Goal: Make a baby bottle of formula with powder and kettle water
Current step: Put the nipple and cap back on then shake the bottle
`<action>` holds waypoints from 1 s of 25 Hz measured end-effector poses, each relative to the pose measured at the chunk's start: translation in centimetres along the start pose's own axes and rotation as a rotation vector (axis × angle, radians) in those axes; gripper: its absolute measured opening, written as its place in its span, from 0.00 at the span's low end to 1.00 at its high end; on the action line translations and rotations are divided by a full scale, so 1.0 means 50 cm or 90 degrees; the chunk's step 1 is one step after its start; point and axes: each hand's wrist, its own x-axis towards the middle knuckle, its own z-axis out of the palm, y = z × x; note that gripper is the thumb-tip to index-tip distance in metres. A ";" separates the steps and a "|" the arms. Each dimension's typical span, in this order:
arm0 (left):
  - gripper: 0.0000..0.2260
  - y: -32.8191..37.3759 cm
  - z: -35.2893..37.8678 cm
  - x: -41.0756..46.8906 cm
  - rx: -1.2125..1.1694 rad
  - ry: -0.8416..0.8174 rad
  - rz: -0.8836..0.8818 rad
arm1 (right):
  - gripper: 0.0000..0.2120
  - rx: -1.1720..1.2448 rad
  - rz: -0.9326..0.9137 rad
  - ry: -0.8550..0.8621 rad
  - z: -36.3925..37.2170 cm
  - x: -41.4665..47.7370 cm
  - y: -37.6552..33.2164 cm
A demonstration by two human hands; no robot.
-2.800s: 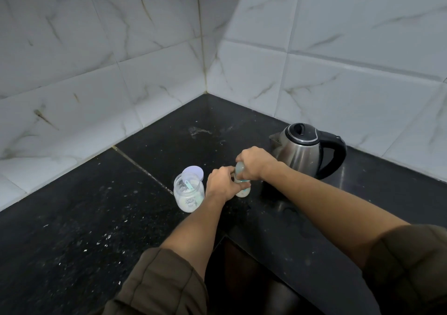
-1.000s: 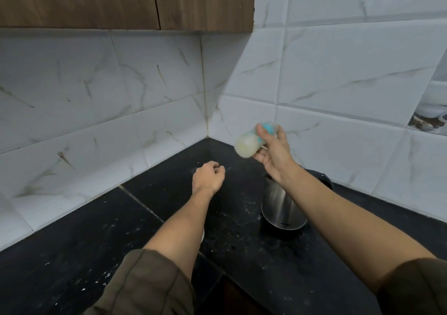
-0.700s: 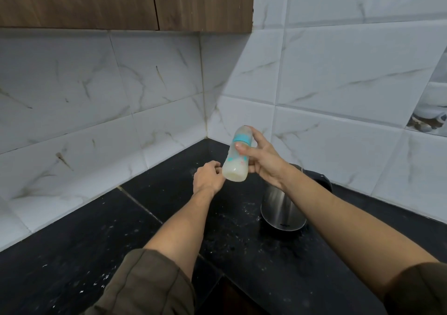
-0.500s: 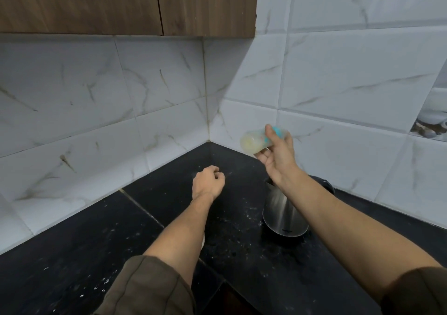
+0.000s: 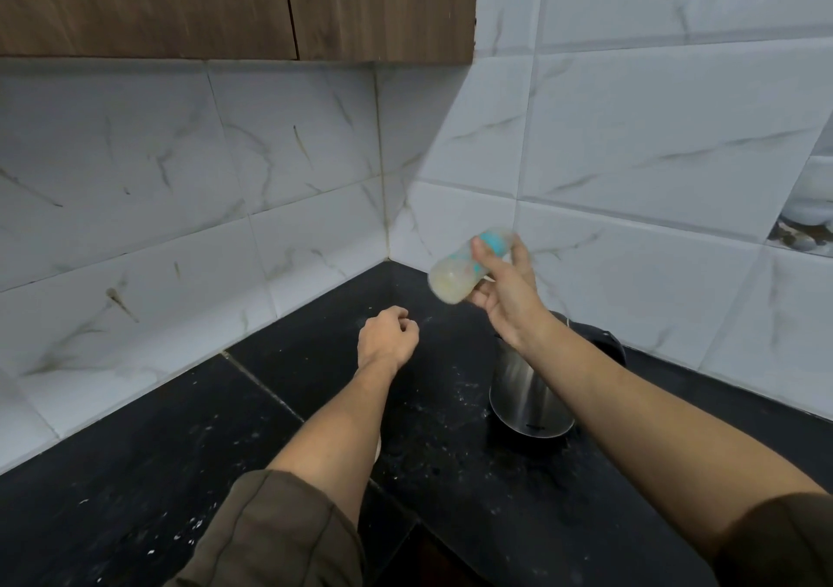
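My right hand [image 5: 507, 291] grips a baby bottle [image 5: 455, 276] with a teal collar and milky liquid inside. The bottle is raised in the air near the wall corner, tilted with its base pointing left and down, and it is motion-blurred. My left hand [image 5: 386, 338] hovers over the black counter with its fingers curled into a loose fist, holding nothing. A steel kettle [image 5: 527, 399] stands on the counter under my right forearm, its top hidden by my wrist. The powder jar is hidden behind my left forearm.
The black stone counter [image 5: 135, 487] is speckled with white powder and meets marble-look tiled walls at a corner [image 5: 383, 226]. Wooden cabinets [image 5: 234, 5] hang above. The counter's inner edge [image 5: 405, 528] steps down near my body.
The capped bottle was lifted off the counter. It has since swung from tilted to upright and back to tilted in my right hand. My left hand stays in place as a fist.
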 end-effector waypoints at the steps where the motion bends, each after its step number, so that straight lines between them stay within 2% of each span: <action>1: 0.17 0.002 -0.001 0.001 0.008 -0.004 0.000 | 0.35 -0.062 0.020 -0.062 0.004 -0.010 0.002; 3: 0.17 0.006 -0.004 0.005 0.020 -0.014 0.009 | 0.37 -0.172 0.052 -0.190 0.001 -0.022 0.009; 4: 0.17 0.005 -0.006 0.008 0.020 -0.015 0.013 | 0.38 -0.184 0.054 -0.212 -0.001 -0.022 0.011; 5: 0.18 0.004 -0.007 0.009 0.015 -0.013 0.013 | 0.38 -0.154 0.042 -0.189 -0.001 -0.021 0.011; 8: 0.18 -0.002 -0.009 0.010 0.001 0.012 0.004 | 0.38 0.028 0.001 0.021 -0.007 0.006 0.006; 10: 0.18 -0.002 -0.011 0.010 0.004 0.015 0.003 | 0.38 0.089 -0.004 0.082 -0.011 0.023 0.008; 12: 0.18 0.000 -0.010 0.018 0.006 0.012 0.003 | 0.36 0.028 0.027 0.011 -0.007 0.015 0.008; 15: 0.18 0.009 -0.012 0.025 0.020 -0.002 0.003 | 0.35 -0.128 0.078 -0.184 0.000 -0.008 0.011; 16: 0.18 0.014 -0.014 0.025 0.022 -0.001 0.006 | 0.36 -0.126 0.072 -0.190 0.001 -0.008 0.011; 20: 0.18 0.013 -0.012 0.020 0.007 0.014 0.011 | 0.31 0.057 0.012 0.022 0.008 0.027 -0.002; 21: 0.18 0.011 -0.012 0.019 0.005 0.016 0.011 | 0.31 0.076 0.007 0.040 0.009 0.032 -0.003; 23: 0.17 0.007 -0.009 0.023 0.006 0.011 0.010 | 0.31 0.015 0.026 -0.024 0.013 0.023 -0.003; 25: 0.16 0.007 -0.010 0.023 0.033 -0.003 0.011 | 0.32 -0.103 0.064 -0.155 0.016 0.002 0.002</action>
